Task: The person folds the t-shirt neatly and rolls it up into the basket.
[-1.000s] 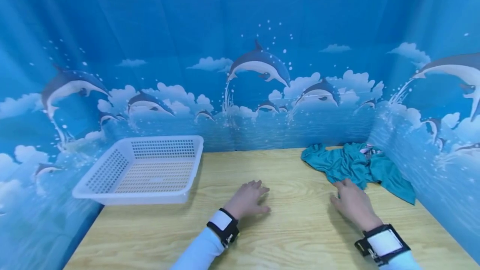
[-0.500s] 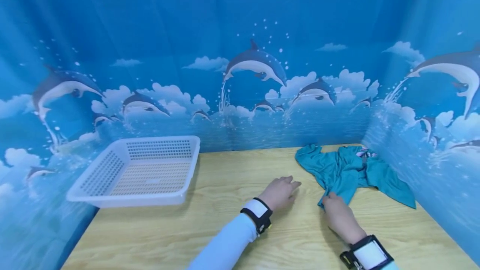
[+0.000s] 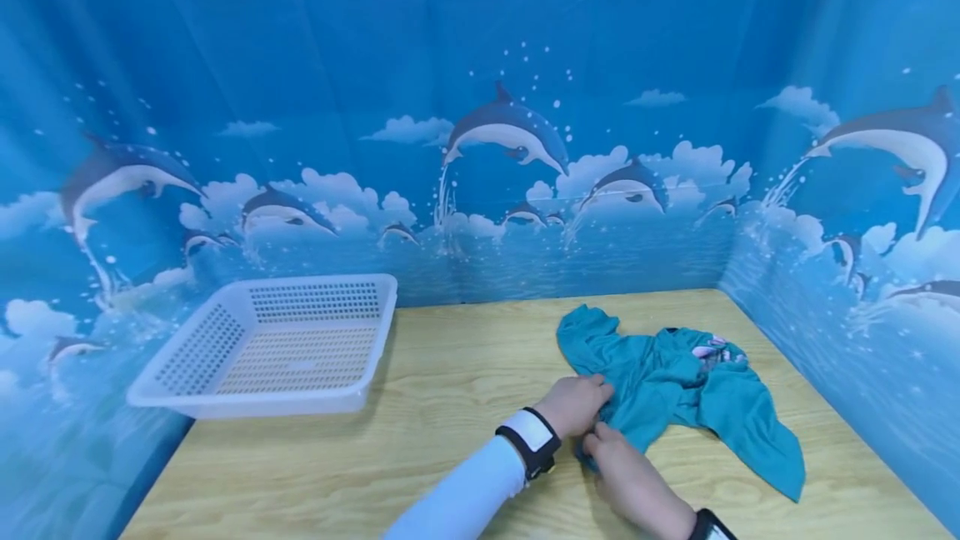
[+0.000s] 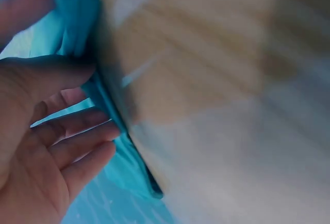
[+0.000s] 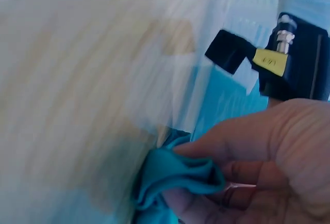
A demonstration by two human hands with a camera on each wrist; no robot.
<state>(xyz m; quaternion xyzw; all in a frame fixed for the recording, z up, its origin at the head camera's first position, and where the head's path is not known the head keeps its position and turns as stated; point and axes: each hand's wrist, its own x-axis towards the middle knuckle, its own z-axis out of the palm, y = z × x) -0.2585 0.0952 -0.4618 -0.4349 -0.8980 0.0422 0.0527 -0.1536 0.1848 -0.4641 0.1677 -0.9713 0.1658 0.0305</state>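
A crumpled teal garment [image 3: 645,377] with a pink and dark printed patch lies spread on the wooden table, right of the middle. My right hand [image 3: 630,473] pinches its near corner between thumb and fingers; in the right wrist view the gripped cloth [image 5: 172,175] bunches up in a fold. Just beyond, my left hand [image 3: 573,407] is at the garment's left edge. The left wrist view has its thumb and fairly straight fingers [image 4: 82,152] against the hanging cloth edge [image 4: 126,157].
A white plastic basket [image 3: 360,394] with perforated walls stands at the table's left. Blue dolphin-print sheets [image 3: 450,265] close off the back and both sides. The wooden tabletop [image 3: 465,357] shows between basket and garment.
My right hand has taken hold of the garment's near corner and drawn it toward me and left. My left hand has moved right, up to the cloth.
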